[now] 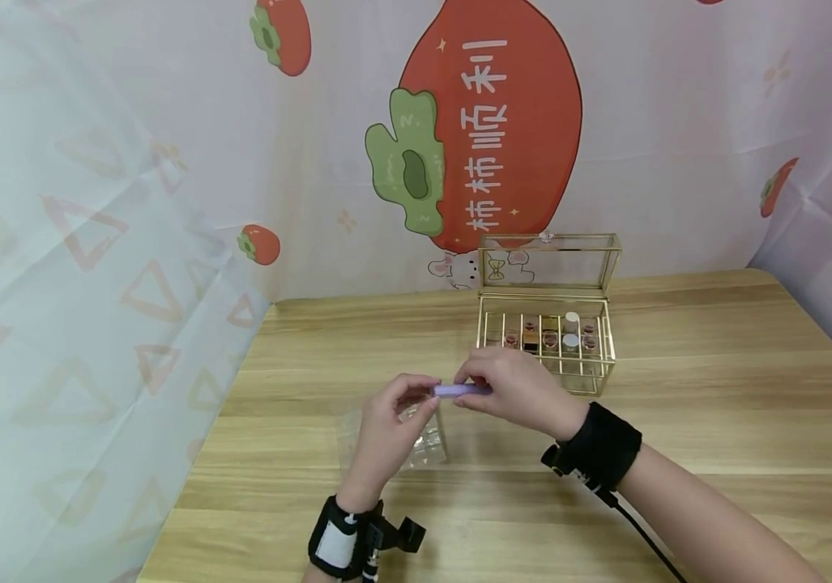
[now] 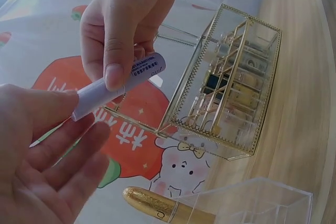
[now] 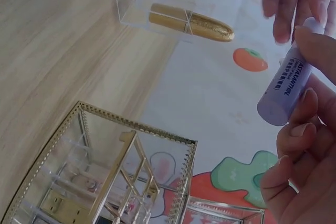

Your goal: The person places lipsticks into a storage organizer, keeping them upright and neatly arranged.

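Observation:
A lavender lip balm tube [image 1: 448, 391] with dark lettering is held between both hands over the table. My left hand [image 1: 389, 433] pinches one end between thumb and index finger, its other fingers loosely bent in the left wrist view. My right hand [image 1: 521, 390] grips the labelled end [image 3: 286, 85], thumb on one side and fingers on the other. Below the left hand stands a clear acrylic holder [image 1: 430, 449], partly hidden in the head view. A gold lipstick [image 2: 149, 203] sits in this holder, as both wrist views show.
Behind the right hand, a gold-edged glass box [image 1: 601, 380] stands with its lid [image 1: 547, 263] raised. Its gold grid holds several small cosmetics [image 1: 571, 324]. The wooden table [image 1: 714, 389] meets a printed cloth [image 1: 642, 121] at the back and left.

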Motion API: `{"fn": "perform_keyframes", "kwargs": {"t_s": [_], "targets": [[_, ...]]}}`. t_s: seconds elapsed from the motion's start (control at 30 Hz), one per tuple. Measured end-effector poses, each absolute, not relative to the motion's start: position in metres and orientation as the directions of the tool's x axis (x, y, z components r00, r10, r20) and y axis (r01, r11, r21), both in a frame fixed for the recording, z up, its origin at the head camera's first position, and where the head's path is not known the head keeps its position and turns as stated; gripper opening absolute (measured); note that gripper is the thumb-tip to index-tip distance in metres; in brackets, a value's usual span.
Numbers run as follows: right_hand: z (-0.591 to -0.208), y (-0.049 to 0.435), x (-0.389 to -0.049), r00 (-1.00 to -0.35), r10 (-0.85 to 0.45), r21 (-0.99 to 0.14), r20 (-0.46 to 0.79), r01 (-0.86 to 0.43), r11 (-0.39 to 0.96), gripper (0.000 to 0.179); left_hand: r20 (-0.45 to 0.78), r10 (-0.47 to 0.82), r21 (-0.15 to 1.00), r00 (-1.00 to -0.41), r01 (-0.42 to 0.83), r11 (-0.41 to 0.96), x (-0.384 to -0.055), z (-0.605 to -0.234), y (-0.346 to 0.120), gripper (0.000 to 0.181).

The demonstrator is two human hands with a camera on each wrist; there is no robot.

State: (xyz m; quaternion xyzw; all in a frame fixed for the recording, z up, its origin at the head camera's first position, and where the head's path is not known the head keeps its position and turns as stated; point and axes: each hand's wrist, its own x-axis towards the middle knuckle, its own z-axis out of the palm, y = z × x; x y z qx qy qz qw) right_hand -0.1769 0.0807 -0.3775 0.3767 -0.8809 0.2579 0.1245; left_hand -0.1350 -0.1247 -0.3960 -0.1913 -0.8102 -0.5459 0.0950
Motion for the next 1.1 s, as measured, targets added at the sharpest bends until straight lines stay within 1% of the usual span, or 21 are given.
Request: {"fn": "perform_keyframes", "kwargs": {"t_s": [0.13, 0.3, 0.4, 0.53, 0.67, 0.87, 0.93, 1.1], "targets": [[-0.373, 0.087, -0.18, -0.71, -0.563, -0.365, 0.423, -0.703, 0.611, 0.015, 0.4, 0.157, 0.807, -0.903, 0.428, 0.407, -0.138, -0.399, -0.127, 0.023], [-0.367, 0.101, -0.187, -0.775, -0.447, -0.459, 0.446, -0.627, 0.629, 0.012, 0.413, 0.062, 0.788, -0.909, 0.391, 0.475, -0.141, -0.401, -0.13, 0.031], [-0.364, 0.111, -0.192, -0.807, -0.368, -0.508, 0.462, -0.581, 0.637, 0.012, 0.423, 0.034, 0.753, -0.906, 0.371, 0.543, -0.143, -0.404, -0.132, 0.032], [-0.364, 0.122, -0.198, -0.839, -0.292, -0.553, 0.458, -0.527, 0.646, 0.013, 0.437, 0.054, 0.673, -0.898, 0.366, 0.642, -0.145, -0.411, -0.132, 0.032], [-0.366, 0.132, -0.201, -0.871, -0.231, -0.578, 0.434, -0.465, 0.67, 0.016, 0.439, 0.097, 0.596, -0.893, 0.37, 0.713, -0.147, -0.418, -0.131, 0.032], [-0.369, 0.146, -0.203, -0.897, -0.158, -0.606, 0.413, -0.4, 0.687, 0.017, 0.482, 0.207, 0.432, -0.851, 0.437, 0.789, -0.15, -0.427, -0.129, 0.039], [-0.371, 0.15, -0.205, -0.903, -0.139, -0.61, 0.408, -0.382, 0.694, 0.016, 0.482, 0.216, 0.426, -0.849, 0.443, 0.789, -0.151, -0.428, -0.129, 0.04], [-0.378, 0.158, -0.207, -0.921, -0.11, -0.614, 0.373, -0.334, 0.715, 0.014, 0.467, 0.21, 0.462, -0.859, 0.439, 0.771, -0.153, -0.429, -0.129, 0.039]]}}
